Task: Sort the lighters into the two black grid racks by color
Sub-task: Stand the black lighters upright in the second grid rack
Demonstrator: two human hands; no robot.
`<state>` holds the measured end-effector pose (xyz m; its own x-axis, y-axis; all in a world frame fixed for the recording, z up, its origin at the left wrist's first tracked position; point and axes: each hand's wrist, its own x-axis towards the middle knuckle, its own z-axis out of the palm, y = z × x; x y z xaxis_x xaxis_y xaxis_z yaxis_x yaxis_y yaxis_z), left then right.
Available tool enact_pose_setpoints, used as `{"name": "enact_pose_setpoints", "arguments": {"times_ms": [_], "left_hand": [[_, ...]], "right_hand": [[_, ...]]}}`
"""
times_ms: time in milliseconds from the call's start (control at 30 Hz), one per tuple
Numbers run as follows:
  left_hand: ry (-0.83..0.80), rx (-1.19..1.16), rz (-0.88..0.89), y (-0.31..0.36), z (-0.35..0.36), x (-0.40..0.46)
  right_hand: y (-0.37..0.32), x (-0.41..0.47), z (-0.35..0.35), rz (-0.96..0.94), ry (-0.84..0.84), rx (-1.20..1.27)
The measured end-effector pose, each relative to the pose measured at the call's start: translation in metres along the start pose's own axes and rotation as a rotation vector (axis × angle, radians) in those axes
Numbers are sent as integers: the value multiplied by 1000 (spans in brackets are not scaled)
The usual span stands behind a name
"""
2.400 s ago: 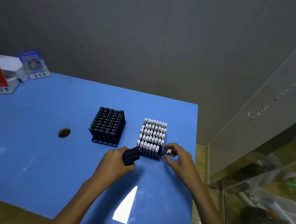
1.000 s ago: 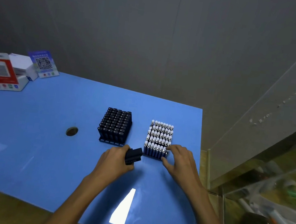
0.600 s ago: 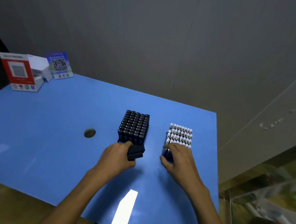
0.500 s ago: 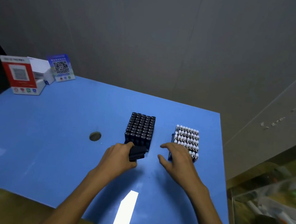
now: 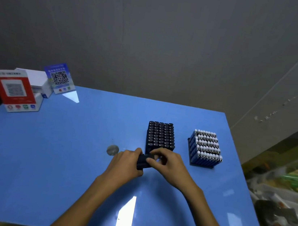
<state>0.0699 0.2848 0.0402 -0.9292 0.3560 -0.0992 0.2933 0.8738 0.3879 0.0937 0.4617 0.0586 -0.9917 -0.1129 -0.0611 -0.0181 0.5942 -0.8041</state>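
The scene is dimly lit, with the grey wall (image 5: 154, 37) left dull and murky. Bright white glare patches are reflected on the glossy blue worktop (image 5: 44, 156), the strongest near its front edge, so overhead light is suggested. Straight edges are bowed by the wide-angle lens, and the cluttered right margin is rendered soft and smeared.

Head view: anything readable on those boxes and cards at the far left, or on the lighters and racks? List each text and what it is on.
No text can be read.
Red card: a QR-like panel, a white line above it and small icons below, all blurred.
Blue card: a QR code, with heading and icons too small to read.
White box: no legible print.
Lighters in the left rack and right rack: no visible lettering.
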Motion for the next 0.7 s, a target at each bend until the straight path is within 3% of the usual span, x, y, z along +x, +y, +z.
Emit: {"name": "enact_pose_setpoints", "arguments": {"times_ms": [367,533,700], "left_hand": [[-51,-39,23,-4,3,1],[-54,-76,-8,-9,10,3],[-57,-97,1,-7,14,2]], "right_hand": [[4,3,3,181,-106,403],[17,4,-13,228,-11,572],[33,1,-30,220,116,565]]}}
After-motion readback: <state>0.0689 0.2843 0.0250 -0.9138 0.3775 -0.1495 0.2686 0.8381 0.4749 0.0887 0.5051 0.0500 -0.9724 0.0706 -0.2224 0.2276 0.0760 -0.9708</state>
